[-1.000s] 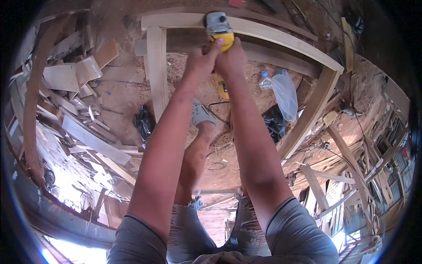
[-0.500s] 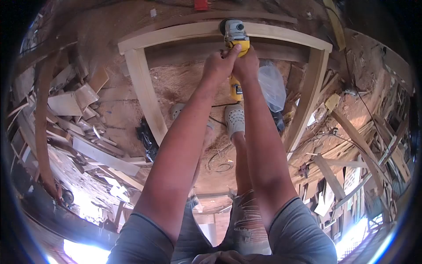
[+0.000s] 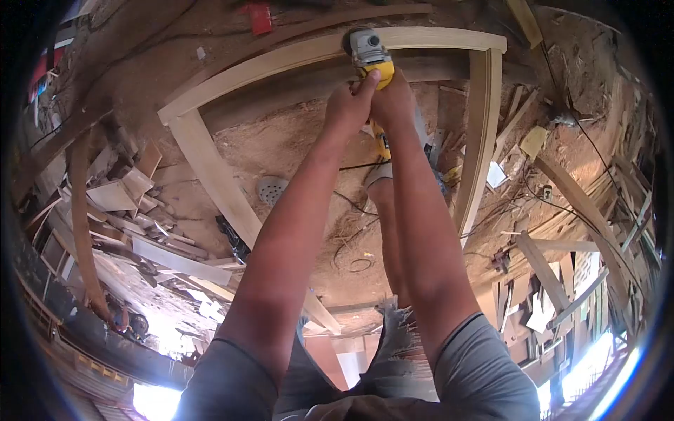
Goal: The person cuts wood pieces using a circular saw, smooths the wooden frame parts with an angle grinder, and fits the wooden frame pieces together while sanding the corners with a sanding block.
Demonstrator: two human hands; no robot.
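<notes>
Both my hands are closed round a yellow and grey angle grinder (image 3: pixel 366 48) at the top middle of the view. My left hand (image 3: pixel 349 107) wraps its body from the left, thumb on the yellow part. From the right side, my right hand (image 3: pixel 393 102) grips the same body. The grinder's dark disc, partly hidden by its head, is at the top rail of a pale wooden frame (image 3: pixel 281 57); whether it touches the wood I cannot tell. The tool's yellow rear end shows below my hands.
Wood offcuts (image 3: pixel 116 195) lie heaped at the left, and more boards (image 3: pixel 544 274) at the right. A black cable crosses the dusty floor near my shoes (image 3: pixel 272 189). A red object (image 3: pixel 259 18) lies beyond the frame.
The grinder and my hands have moved rightward along the frame's top rail. The view has shifted, and my feet have changed place. Both hands keep their hold.
</notes>
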